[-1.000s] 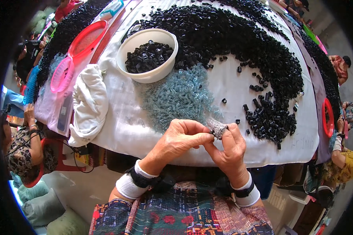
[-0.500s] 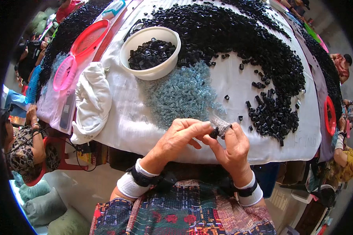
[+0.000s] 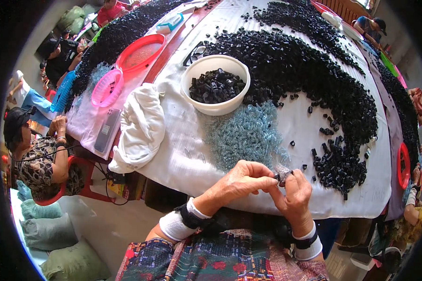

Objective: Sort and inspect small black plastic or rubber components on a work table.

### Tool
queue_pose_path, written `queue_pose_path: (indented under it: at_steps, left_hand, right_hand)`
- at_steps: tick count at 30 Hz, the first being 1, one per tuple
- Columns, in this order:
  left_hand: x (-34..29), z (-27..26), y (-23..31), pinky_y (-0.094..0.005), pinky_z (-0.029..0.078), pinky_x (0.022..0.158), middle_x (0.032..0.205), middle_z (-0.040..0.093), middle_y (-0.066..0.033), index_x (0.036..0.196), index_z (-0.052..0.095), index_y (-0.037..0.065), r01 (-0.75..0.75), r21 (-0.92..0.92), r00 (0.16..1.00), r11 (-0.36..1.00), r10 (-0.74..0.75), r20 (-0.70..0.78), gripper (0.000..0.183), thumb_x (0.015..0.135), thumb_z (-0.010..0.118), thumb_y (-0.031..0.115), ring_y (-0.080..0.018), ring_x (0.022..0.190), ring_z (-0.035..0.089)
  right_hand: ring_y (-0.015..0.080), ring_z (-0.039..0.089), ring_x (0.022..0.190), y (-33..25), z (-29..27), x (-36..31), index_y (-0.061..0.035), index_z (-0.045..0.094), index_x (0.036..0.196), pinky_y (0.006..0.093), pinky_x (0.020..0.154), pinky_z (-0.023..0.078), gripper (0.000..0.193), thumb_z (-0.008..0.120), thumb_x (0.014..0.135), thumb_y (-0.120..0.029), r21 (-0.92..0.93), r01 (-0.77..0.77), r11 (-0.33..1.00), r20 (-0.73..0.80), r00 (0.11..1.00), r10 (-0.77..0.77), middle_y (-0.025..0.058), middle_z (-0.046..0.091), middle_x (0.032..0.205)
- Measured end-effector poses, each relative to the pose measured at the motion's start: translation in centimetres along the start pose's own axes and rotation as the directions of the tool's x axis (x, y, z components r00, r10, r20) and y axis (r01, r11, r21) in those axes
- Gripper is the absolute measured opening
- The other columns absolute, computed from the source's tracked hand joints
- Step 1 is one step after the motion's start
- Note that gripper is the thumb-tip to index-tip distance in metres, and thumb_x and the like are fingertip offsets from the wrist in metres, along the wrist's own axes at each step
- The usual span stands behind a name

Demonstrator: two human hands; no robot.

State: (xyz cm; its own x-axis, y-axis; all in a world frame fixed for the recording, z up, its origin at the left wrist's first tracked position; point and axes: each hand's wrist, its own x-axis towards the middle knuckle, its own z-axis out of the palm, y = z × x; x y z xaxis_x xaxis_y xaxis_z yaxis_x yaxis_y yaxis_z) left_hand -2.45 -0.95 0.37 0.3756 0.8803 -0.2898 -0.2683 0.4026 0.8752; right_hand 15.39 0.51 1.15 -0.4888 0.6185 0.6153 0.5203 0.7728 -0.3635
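My left hand [image 3: 239, 186] and my right hand [image 3: 296, 195] meet over the table's near edge, fingertips pinched together. Between them is a small black plastic piece [image 3: 277, 178], mostly covered by the fingers. A greyish, textured bit [image 3: 283, 172] shows at the right fingers; I cannot make out what it is. Just beyond my hands lies a heap of small, clear bluish coil-like pieces [image 3: 244, 136]. Behind that heap stands a white bowl [image 3: 215, 108] holding black pieces. A wide spread of loose black pieces [image 3: 305, 70] curves around to the right.
White cloth [image 3: 183, 159] covers the table. To the left are a bundled white cloth [image 3: 143, 124], a phone [image 3: 108, 130], a pink basket [image 3: 108, 88] and a red round tray [image 3: 119, 61]. A co-worker [image 3: 37, 150] sits at the left; stuffed sacks [image 3: 72, 262] lie on the floor.
The view has shifted, so the table and bowl appear farther right and lower. My fingers have drawn closer together around the small black piece.
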Motion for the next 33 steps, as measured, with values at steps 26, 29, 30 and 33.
queue_pose_path:
  at_steps: [26,29,30,33]
  left_hand:
    - [2.1,-4.3,6.0,-0.0303,0.057,0.056,0.086,0.068,-0.0114,0.097,0.062,0.004,-0.368,-0.208,0.902,0.906,0.294,-0.315,0.023,0.091,0.057,0.025,-0.0181,0.066,0.067]
    - [2.5,-6.0,7.5,-0.0295,0.058,0.054,0.086,0.069,-0.012,0.093,0.063,0.003,-0.424,-0.231,0.856,0.875,0.305,-0.417,0.026,0.091,0.058,0.028,-0.0176,0.066,0.068]
    - [2.6,-7.0,7.8,-0.0298,0.058,0.054,0.086,0.069,-0.0122,0.093,0.063,0.003,-0.449,-0.241,0.84,0.861,0.314,-0.443,0.026,0.091,0.058,0.029,-0.0182,0.067,0.068]
    - [2.6,-9.0,8.6,-0.0311,0.058,0.055,0.088,0.068,-0.0136,0.096,0.061,0.002,-0.475,-0.216,0.789,0.853,0.305,-0.533,0.031,0.092,0.056,0.032,-0.0196,0.068,0.068]
  right_hand:
    - [0.0096,0.047,0.054,5.1,-4.1,0.9,0.0013,0.059,0.089,0.0241,0.047,0.038,0.009,0.061,0.081,0.0,0.063,-0.437,0.897,-0.27,0.858,0.437,0.0053,0.055,0.072]
    - [0.0135,0.049,0.054,6.2,-4.2,-0.4,0.0015,0.055,0.083,0.0268,0.049,0.04,0.005,0.06,0.081,0.002,0.072,-0.535,0.842,-0.241,0.809,0.535,0.008,0.054,0.07]
    - [0.0166,0.051,0.056,6.5,-4.3,-0.3,0.0016,0.054,0.082,0.0283,0.05,0.041,0.005,0.059,0.082,0.002,0.033,-0.509,0.86,-0.238,0.832,0.502,0.0096,0.054,0.071]
    - [0.0275,0.055,0.064,7.6,-4.8,-0.7,0.0024,0.052,0.082,0.0343,0.057,0.045,0.006,0.058,0.081,0.002,-0.061,-0.554,0.83,-0.17,0.826,0.538,0.0149,0.054,0.076]
